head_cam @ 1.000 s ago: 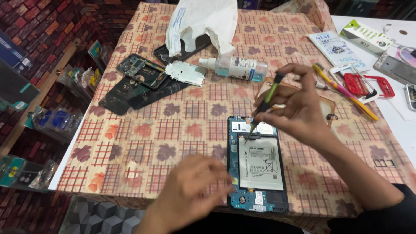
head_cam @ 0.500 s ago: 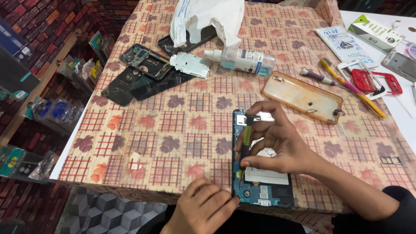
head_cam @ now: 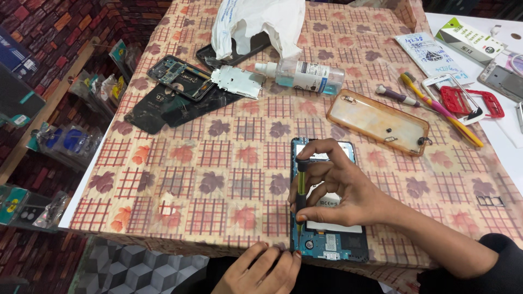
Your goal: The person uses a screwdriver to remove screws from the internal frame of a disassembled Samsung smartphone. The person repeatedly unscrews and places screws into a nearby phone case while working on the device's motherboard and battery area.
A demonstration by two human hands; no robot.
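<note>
Right hand (head_cam: 340, 188) has slid toward the near edge of the bench (head_cam: 229, 136), fingers pinching a screwdriver (head_cam: 300, 198) upright, tip on the lower corner of the opened phone (head_cam: 329, 242). Left hand (head_cam: 261, 269), loosely curled and holding nothing, braces the phone's near end.

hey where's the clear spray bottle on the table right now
In the head view the bottle lies on its side toward the table's far edge, just below the white plastic bag, between the metal plate and the orange-tinted phone case.

green-white box (head_cam: 471, 39) far right
</note>
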